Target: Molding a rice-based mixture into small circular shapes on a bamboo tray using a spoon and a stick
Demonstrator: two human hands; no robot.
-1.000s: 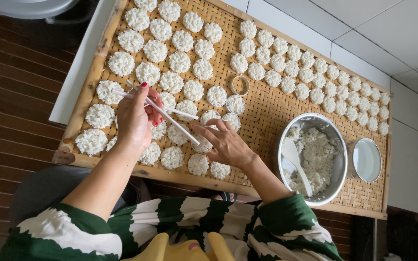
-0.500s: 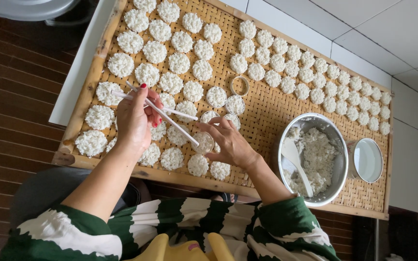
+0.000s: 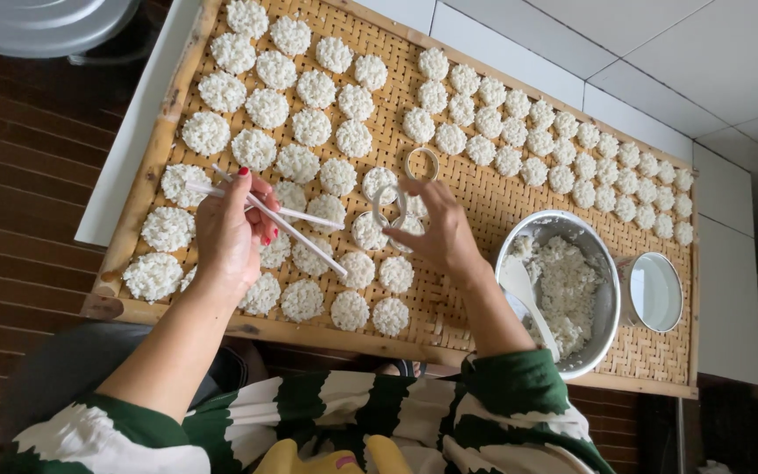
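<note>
White chopsticks are pinched in the left hand at centre left. A small ring mould is gripped by the right hand over the woven tray, among round white rice cakes.

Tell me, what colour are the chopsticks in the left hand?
White chopsticks, seen best in the head view.

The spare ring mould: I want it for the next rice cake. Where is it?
In the head view the ring mould lies on the woven tray, just above the right hand, between the rice cakes.
</note>
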